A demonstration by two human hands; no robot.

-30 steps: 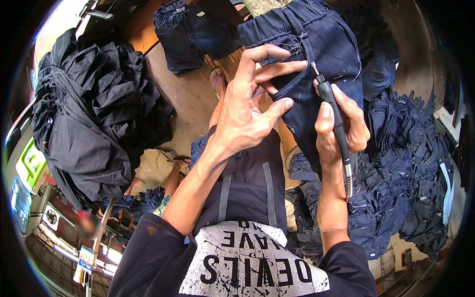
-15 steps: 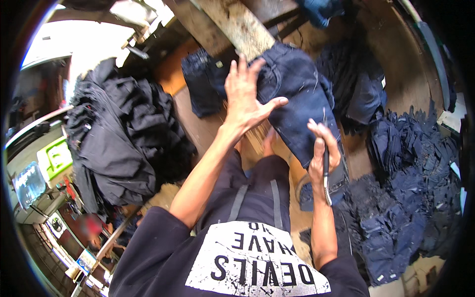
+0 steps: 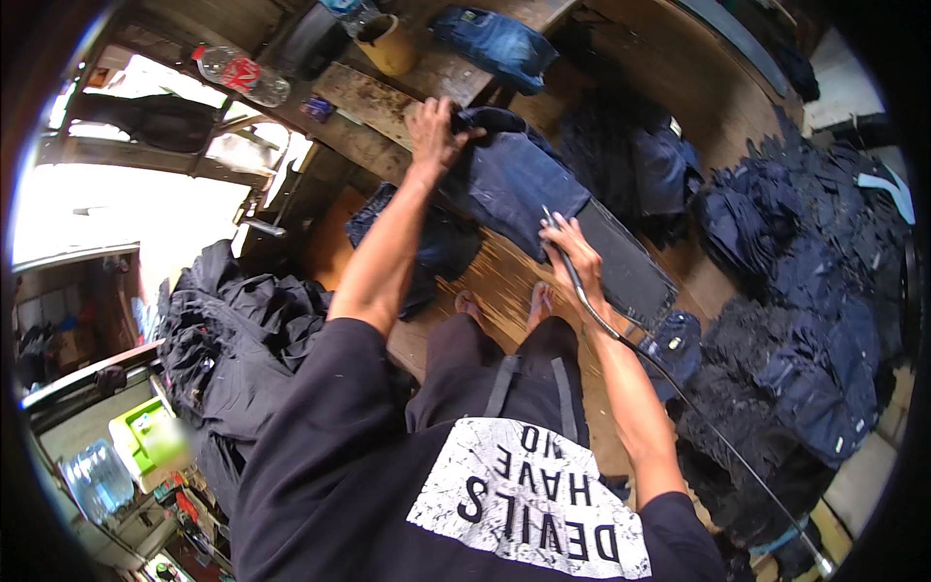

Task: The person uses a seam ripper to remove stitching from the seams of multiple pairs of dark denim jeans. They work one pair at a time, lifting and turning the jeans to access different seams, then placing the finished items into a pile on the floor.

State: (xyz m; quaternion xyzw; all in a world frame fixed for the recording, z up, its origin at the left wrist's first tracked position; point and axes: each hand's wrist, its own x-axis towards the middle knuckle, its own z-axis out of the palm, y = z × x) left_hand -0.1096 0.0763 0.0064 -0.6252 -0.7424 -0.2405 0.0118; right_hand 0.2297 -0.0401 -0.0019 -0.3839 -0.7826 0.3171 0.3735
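Dark blue denim trousers [image 3: 529, 179] lie drawn over a long dark board [image 3: 626, 262], whose lower right end sticks out bare. At the upper left end of the denim, my left hand [image 3: 436, 134] is closed on the bunched cloth, thumb toward the fabric. My right hand [image 3: 578, 254] grips a slim pen-like tool [image 3: 547, 217] with a thin tip, close to the trousers' lower edge. From it a black cable [image 3: 659, 367] runs along my forearm to the lower right. Whether the tip touches the cloth I cannot tell.
A heap of black garments [image 3: 257, 339] is on the left; stacked dark blue garments [image 3: 805, 320] fill the right. More dark denim [image 3: 427, 247] hangs left of the board. Beyond are folded blue jeans [image 3: 495, 44], a yellowish cup [image 3: 388, 47] and a plastic bottle [image 3: 242, 76].
My left hand went from spread above the denim to gripping its far left end. The trousers now lie flatter along the board, its lower end bare. My right hand moved left with the tool.
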